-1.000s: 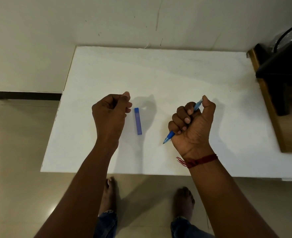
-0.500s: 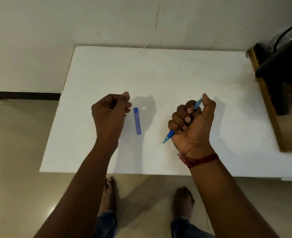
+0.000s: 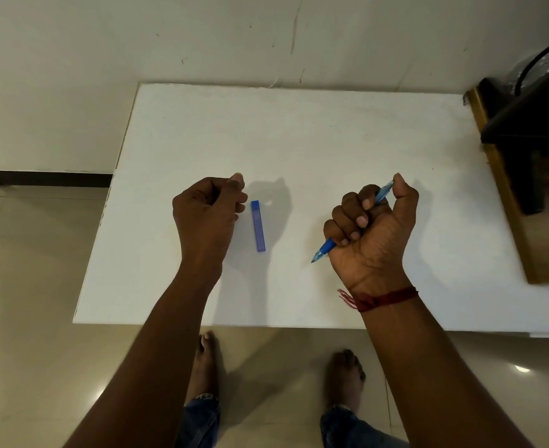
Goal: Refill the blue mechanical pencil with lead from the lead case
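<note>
My right hand (image 3: 375, 234) is closed in a fist around the blue mechanical pencil (image 3: 326, 248). The pencil's tip points down-left toward me and my thumb rests on its top end. A slim blue lead case (image 3: 257, 226) lies flat on the white table (image 3: 299, 140), between my two hands and just right of my left hand. My left hand (image 3: 207, 215) is curled shut above the table, thumb against the fingers; whether it pinches anything small is not visible.
A dark object with a black cable (image 3: 534, 124) sits on a wooden surface (image 3: 505, 195) along the table's right side. The wall runs along the table's far edge. My bare feet (image 3: 208, 360) stand on the tiled floor below the near edge.
Almost nothing differs. Both hands hold the same poses; the view has shifted only slightly.
</note>
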